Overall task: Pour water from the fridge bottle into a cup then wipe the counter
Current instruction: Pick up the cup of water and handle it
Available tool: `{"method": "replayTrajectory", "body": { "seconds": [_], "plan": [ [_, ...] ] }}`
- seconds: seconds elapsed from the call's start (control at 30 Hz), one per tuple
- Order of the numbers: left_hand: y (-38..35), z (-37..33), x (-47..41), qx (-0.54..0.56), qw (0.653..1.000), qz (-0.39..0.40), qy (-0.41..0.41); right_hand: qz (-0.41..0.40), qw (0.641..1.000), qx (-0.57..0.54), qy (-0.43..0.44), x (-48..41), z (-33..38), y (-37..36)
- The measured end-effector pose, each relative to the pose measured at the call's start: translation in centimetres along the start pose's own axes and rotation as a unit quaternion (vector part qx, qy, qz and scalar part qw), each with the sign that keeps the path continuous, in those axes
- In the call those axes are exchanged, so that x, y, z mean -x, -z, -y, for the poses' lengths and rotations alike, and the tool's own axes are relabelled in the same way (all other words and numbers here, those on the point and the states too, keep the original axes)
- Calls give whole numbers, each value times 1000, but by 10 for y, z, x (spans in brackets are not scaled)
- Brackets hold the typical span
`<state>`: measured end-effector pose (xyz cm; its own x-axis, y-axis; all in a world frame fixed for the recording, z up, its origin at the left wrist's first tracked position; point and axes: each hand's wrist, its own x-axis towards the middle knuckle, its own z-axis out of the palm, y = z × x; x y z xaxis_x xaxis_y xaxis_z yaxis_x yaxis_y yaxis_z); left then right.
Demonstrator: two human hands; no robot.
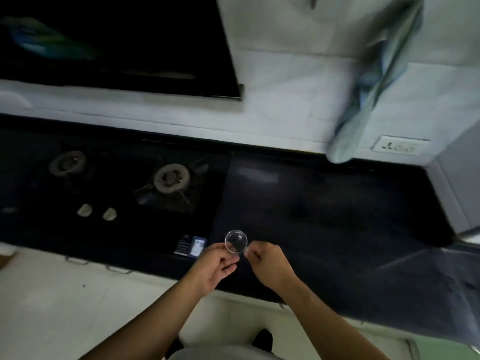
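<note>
A small clear cup [235, 241] is near the front edge of the dark counter [337, 216], seen from above with its round rim showing. My left hand [213, 268] holds the cup's left side between thumb and fingers. My right hand [267, 263] is at the cup's right side, fingers curled, fingertips touching or nearly touching its wall. A pale blue-green cloth [374, 81] hangs on the white tiled wall at the back right. No bottle is in view.
A black gas hob [117, 183] with two burners and two knobs fills the counter's left part. A small blue-and-black packet [193, 246] lies just left of the cup. A wall socket [400, 146] and a grey appliance side [462, 183] stand at the right.
</note>
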<state>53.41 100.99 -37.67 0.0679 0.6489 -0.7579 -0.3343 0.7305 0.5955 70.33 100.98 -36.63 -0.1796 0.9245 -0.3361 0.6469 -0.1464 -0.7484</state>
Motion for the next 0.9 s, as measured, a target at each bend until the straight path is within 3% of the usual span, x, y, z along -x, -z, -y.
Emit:
{"method": "replayTrajectory", "body": {
  "seconds": [0.53,0.9],
  "plan": [
    [315,-90,109,107,984,-75,-117,85,976,108,167,-38,256,-229],
    [467,-150,165,188,953,-164,-171,154,947,126,253,-79,401,-351]
  ]
}}
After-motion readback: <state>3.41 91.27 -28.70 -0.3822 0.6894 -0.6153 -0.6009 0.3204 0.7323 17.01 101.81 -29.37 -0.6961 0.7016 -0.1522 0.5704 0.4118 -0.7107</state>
